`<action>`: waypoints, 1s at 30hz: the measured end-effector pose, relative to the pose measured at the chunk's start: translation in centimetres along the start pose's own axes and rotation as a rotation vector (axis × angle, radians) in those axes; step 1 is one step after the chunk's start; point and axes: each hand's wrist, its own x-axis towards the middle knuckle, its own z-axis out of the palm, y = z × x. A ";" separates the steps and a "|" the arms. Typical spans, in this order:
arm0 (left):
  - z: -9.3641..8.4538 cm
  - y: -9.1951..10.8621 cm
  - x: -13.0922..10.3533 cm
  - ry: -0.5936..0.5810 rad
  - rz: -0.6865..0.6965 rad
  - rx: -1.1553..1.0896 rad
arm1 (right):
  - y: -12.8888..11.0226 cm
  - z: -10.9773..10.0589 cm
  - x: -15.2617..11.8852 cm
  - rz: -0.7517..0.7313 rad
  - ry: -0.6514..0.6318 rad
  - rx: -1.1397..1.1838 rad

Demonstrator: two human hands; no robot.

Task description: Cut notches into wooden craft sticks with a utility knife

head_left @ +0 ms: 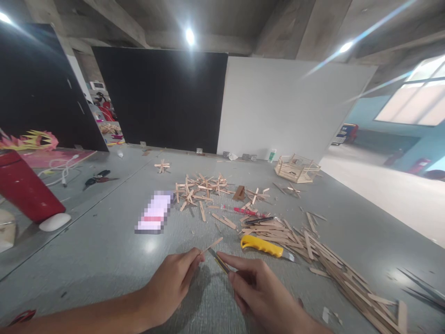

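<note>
My left hand is closed, pinching a thin wooden craft stick whose free end points up and to the right. My right hand grips a slim utility knife, dark with a yellow edge, its index finger stretched along the body. The knife's blade tip lies close to the stick; I cannot tell whether they touch. Just beyond my right hand rests a knife with a yellow handle. A long heap of craft sticks runs along the right side.
Stick pieces glued in star shapes lie mid-table, near a red pen. A phone lies left of them. Further left are a red bottle and a white mouse. A stick frame stands at back right, before upright boards.
</note>
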 end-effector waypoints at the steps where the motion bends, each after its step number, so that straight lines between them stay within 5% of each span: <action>1: 0.0 0.0 0.0 0.002 0.002 0.011 | -0.2 -0.1 0.0 -0.006 -0.008 -0.007; 17: 0.3 -0.9 0.2 0.009 -0.023 0.118 | 2.4 0.6 0.5 -0.017 -0.010 -0.001; 30: 0.2 -1.1 0.2 0.038 -0.043 0.082 | 4.6 1.4 0.6 -0.074 -0.211 0.181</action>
